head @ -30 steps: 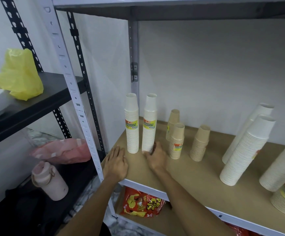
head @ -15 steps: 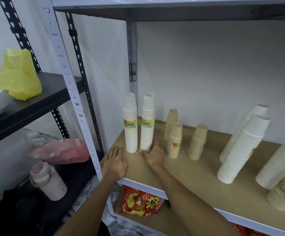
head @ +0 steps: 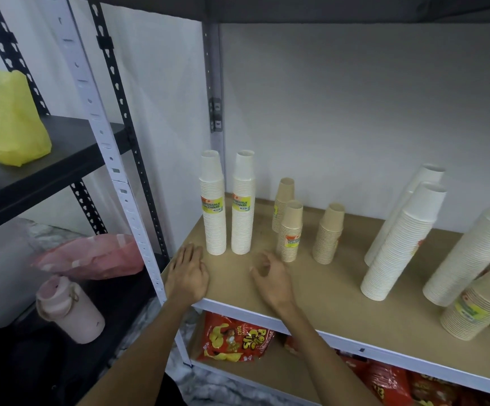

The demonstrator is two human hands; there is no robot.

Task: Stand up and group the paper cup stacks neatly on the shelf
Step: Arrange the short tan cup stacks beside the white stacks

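On the shelf (head: 311,291), two white cup stacks (head: 228,206) stand upright side by side at far left. Left hand (head: 187,273) lies flat, fingers spread, holding nothing. Right hand (head: 271,281) hovers near them, fingers loosely curled, empty.

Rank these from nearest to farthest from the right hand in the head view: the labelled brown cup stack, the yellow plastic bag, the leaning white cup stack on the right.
From the right hand:
1. Labelled brown cup stack, upright just beyond the fingers, slightly right.
2. Leaning white cup stack, tilted, farther right on the same shelf.
3. Yellow plastic bag, far left on the black shelf of the neighbouring rack.
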